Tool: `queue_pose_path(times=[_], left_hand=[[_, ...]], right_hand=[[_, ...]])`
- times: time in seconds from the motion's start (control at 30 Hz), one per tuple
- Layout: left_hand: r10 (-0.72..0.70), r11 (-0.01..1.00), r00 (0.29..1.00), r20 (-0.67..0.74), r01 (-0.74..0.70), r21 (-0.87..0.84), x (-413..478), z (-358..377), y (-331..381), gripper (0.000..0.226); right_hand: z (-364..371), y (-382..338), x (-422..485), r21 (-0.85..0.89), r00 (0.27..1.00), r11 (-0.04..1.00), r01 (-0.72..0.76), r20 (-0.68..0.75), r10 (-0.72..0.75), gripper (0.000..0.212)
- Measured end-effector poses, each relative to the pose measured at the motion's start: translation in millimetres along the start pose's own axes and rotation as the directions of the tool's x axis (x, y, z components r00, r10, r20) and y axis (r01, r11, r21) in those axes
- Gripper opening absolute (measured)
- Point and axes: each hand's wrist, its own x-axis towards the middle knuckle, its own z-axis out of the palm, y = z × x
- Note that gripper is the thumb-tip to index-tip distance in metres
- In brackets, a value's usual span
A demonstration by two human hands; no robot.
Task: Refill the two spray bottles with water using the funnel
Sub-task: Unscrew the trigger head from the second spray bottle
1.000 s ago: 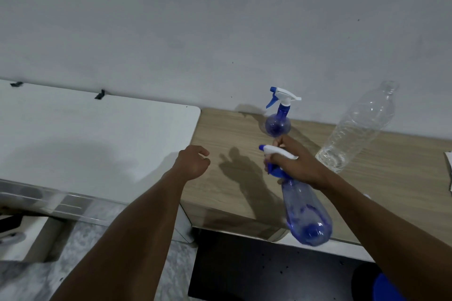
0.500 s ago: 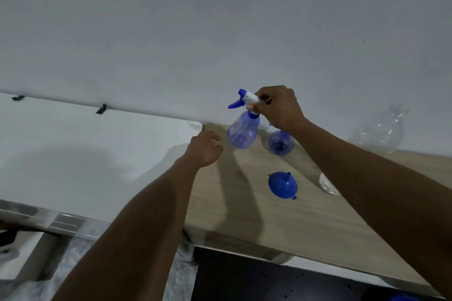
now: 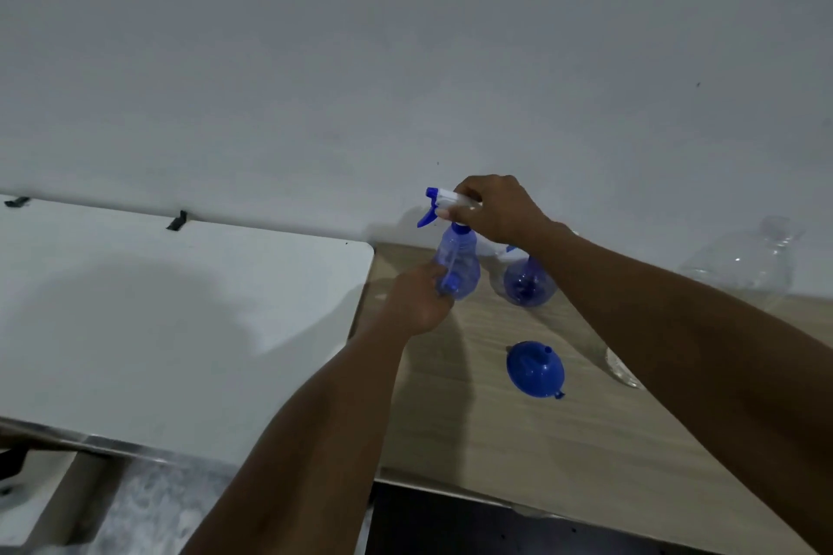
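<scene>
The person holds a blue spray bottle [image 3: 459, 268] with both hands, near the back left corner of the wooden worktop [image 3: 496, 455]. The right hand [image 3: 496, 210] comes down from above. Its fingers are curled round the white spray top [image 3: 444, 199], so that grip is clamped on the top. The little blue trigger sticks out to the left. The left hand [image 3: 417, 304] reaches in from below, and its grip is wrapped round the round lower part of the same bottle. The bottle stands up straight. The left hand hides its bottom, so it is not clear if it sits on the worktop.

The second spray bottle [image 3: 528, 286] stands just to the right of the first one, close to the wall [image 3: 405, 59]. The right arm covers its top.

The blue funnel [image 3: 534, 370] lies on the worktop, nearer to the person. Its wide side is down and its thin spout points up. No hand touches it.

A big clear bottle [image 3: 743, 268] is on the right, partly hidden behind the right arm. A white table [image 3: 180, 320] stands beside the worktop on the left.
</scene>
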Motion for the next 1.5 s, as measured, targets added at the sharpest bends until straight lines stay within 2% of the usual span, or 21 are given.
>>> queue_pose_path(times=[0.07, 0.13, 0.17, 0.2, 0.27, 0.33, 0.37, 0.47, 0.6, 0.7, 0.77, 0.8, 0.9, 0.97, 1.07, 1.13, 1.23, 1.33, 1.43, 1.5], left_hand=[[-0.017, 1.0, 1.0, 0.022, 0.017, 0.014, 0.0, 2.7, -0.3, 0.038], [-0.042, 0.999, 0.999, 0.027, 0.042, 0.0, -0.5, 5.5, -2.4, 0.042], [-0.05, 0.999, 0.998, 0.027, 0.05, -0.005, -1.6, 7.5, -3.0, 0.044], [-0.056, 0.998, 0.998, 0.024, 0.056, -0.005, -2.4, 9.9, -4.0, 0.046], [-0.062, 0.998, 0.997, 0.036, 0.062, -0.001, -3.6, 16.0, -4.3, 0.05], [-0.048, 0.999, 0.997, 0.059, 0.048, 0.006, -6.1, 22.6, -0.5, 0.053], [-0.044, 0.999, 0.997, 0.063, 0.044, 0.0, -7.8, 26.0, 2.6, 0.054], [-0.038, 0.999, 0.997, 0.066, 0.04, -0.03, -11.5, 36.8, 10.4, 0.057], [0.071, 0.997, 0.997, 0.027, -0.07, -0.031, -17.0, 49.1, 24.1, 0.071], [0.196, 0.979, 0.976, -0.094, -0.199, -0.031, -25.2, 53.2, 39.4, 0.084], [0.187, 0.979, 0.976, -0.115, -0.195, -0.065, -33.6, 56.1, 43.3, 0.089], [0.159, 0.981, 0.983, -0.096, -0.168, -0.095, -39.8, 58.0, 42.8, 0.08], [0.078, 0.991, 0.996, -0.047, -0.082, -0.102, -59.1, 72.8, 28.3, 0.03], [0.03, 0.998, 0.999, -0.032, -0.032, -0.048, -71.5, 86.0, 14.4, 0.019], [-0.051, 0.997, 0.999, -0.003, 0.05, -0.051, -86.8, 106.9, -3.7, 0.028], [-0.077, 0.993, 0.997, -0.012, 0.076, -0.09, -95.5, 114.1, -7.4, 0.035], [-0.121, 0.988, 0.991, -0.06, 0.114, -0.102, -102.7, 121.2, -12.0, 0.025], [-0.112, 0.988, 0.991, -0.078, 0.103, -0.114, -101.9, 122.2, -17.2, 0.03], [-0.065, 0.99, 0.997, -0.037, 0.06, -0.129, -100.8, 115.8, -16.7, 0.03], [-0.048, 0.992, 0.999, -0.02, 0.046, -0.121, -100.3, 114.0, -16.9, 0.03]], right_hand=[[-13.0, 6.9, -5.3, 0.046, 0.99, 0.999, -0.029, -0.137, 0.035, 0.063], [-25.7, 22.0, -13.3, 0.091, 0.944, 0.991, -0.097, -0.308, 0.121, 0.068], [-30.0, 32.2, -18.7, 0.09, 0.925, 0.985, -0.149, -0.339, 0.171, 0.068], [-32.1, 43.2, -24.1, 0.058, 0.924, 0.976, -0.209, -0.315, 0.217, 0.068], [-28.4, 64.3, -37.3, -0.115, 0.948, 0.946, -0.304, -0.13, 0.29, 0.064], [-20.1, 80.3, -50.3, -0.256, 0.949, 0.924, -0.285, 0.057, 0.309, 0.054], [-17.4, 85.4, -56.0, -0.274, 0.951, 0.925, -0.262, 0.089, 0.295, 0.046], [-20.1, 88.5, -70.7, -0.243, 0.969, 0.943, -0.228, 0.04, 0.245, 0.031], [-38.9, 64.9, -87.9, -0.191, 0.986, 0.968, -0.164, -0.02, 0.164, 0.031], [-49.6, 29.0, -109.6, -0.148, 0.996, 0.986, -0.081, 0.025, 0.086, 0.033], [-47.5, 7.5, -129.9, -0.104, 0.997, 0.994, -0.019, 0.07, 0.026, 0.032], [-42.7, -0.8, -141.0, -0.081, 0.996, 0.997, 0.0, 0.09, 0.007, 0.03], [-14.6, -10.2, -171.7, -0.084, 0.994, 0.995, 0.045, 0.105, -0.036, 0.028], [10.2, -8.0, -190.7, -0.097, 0.992, 0.993, 0.072, 0.112, -0.061, 0.031], [38.1, -4.9, -214.5, -0.13, 0.988, 0.985, 0.116, 0.12, -0.1, 0.033], [49.0, -2.8, -222.6, -0.219, 0.992, 0.968, 0.121, 0.064, -0.109, 0.041], [53.7, -2.0, -220.7, -0.318, 0.996, 0.944, 0.09, 0.01, -0.092, 0.041], [54.5, -1.9, -217.8, -0.221, 0.992, 0.967, 0.124, 0.054, -0.115, 0.034], [44.6, 5.0, -217.0, -0.1, 0.976, 0.982, 0.159, 0.167, -0.141, 0.045], [38.6, 10.6, -215.8, -0.177, 0.967, 0.967, 0.186, 0.208, -0.148, 0.057]])
